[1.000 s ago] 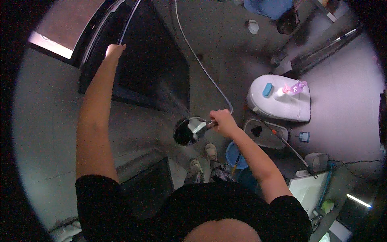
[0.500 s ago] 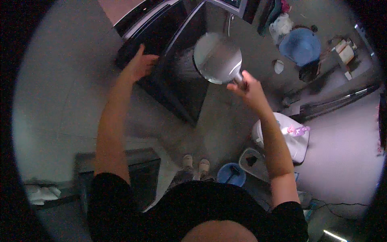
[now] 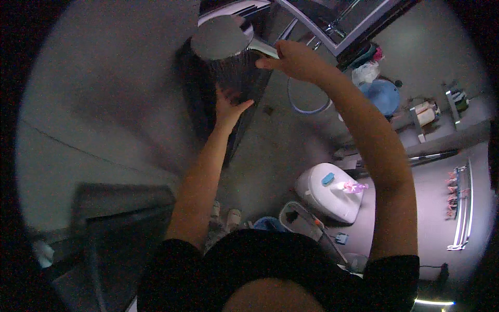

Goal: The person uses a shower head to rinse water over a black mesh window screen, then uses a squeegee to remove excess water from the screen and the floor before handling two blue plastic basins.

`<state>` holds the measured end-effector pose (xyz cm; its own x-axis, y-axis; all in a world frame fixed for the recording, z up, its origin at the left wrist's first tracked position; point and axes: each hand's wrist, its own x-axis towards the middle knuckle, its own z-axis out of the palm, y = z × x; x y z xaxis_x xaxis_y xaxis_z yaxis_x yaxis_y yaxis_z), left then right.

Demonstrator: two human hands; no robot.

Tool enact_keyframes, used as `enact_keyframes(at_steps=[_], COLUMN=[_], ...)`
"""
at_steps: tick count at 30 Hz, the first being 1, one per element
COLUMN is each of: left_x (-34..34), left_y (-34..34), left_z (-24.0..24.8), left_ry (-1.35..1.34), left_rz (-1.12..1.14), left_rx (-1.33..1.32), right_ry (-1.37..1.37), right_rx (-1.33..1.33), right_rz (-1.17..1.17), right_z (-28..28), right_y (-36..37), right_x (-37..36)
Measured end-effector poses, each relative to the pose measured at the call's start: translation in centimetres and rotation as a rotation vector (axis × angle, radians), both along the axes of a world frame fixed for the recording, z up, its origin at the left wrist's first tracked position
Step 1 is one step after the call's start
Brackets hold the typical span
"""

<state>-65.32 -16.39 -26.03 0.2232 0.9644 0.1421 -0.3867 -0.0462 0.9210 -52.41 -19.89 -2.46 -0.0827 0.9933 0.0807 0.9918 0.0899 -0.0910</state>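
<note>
My right hand (image 3: 299,62) is wrapped round the handle of a large round shower head (image 3: 221,36), held up at the far middle. Fine streaks of water fall from its lower rim. Below it, my left hand (image 3: 231,106) has its fingers spread in the spray, in front of a tall dark panel (image 3: 200,96). Whether the fingertips touch the panel I cannot tell. A pale hose (image 3: 306,112) loops down near my right hand; where it joins the handle is hidden.
A white toilet (image 3: 325,203) with a blue brush (image 3: 328,179) and a pink-purple bottle (image 3: 354,187) on it stands at the right. Beside it is a grey bin (image 3: 291,224). A blue basin (image 3: 384,99) and wall shelves (image 3: 418,125) lie farther right; a dark cabinet (image 3: 125,203) is near left.
The shower head has moved left and farther away with my right hand. My left hand has shifted right, into the spray under it. The view has also turned.
</note>
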Motion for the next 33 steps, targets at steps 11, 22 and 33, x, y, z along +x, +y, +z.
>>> enact_keyframes(at_steps=[11,22,33], left_x=[0.9,0.5,-1.0], left_y=[-2.7,-5.8,-7.8], left_z=[-1.1,3.1,2.1], left_ry=[-0.049,0.083,0.175], left_rz=[0.191,0.321,0.341], left_rx=[-0.019,0.063,0.06], right_ry=[-0.378,-0.526,-0.428], right_rx=[-0.319,0.072,0.126], right_rz=[0.045,-0.222,-0.245], right_z=[2.0,7.8,7.5], right_y=[3.9,11.5,14.2], right_x=[-5.2,0.5,0.0])
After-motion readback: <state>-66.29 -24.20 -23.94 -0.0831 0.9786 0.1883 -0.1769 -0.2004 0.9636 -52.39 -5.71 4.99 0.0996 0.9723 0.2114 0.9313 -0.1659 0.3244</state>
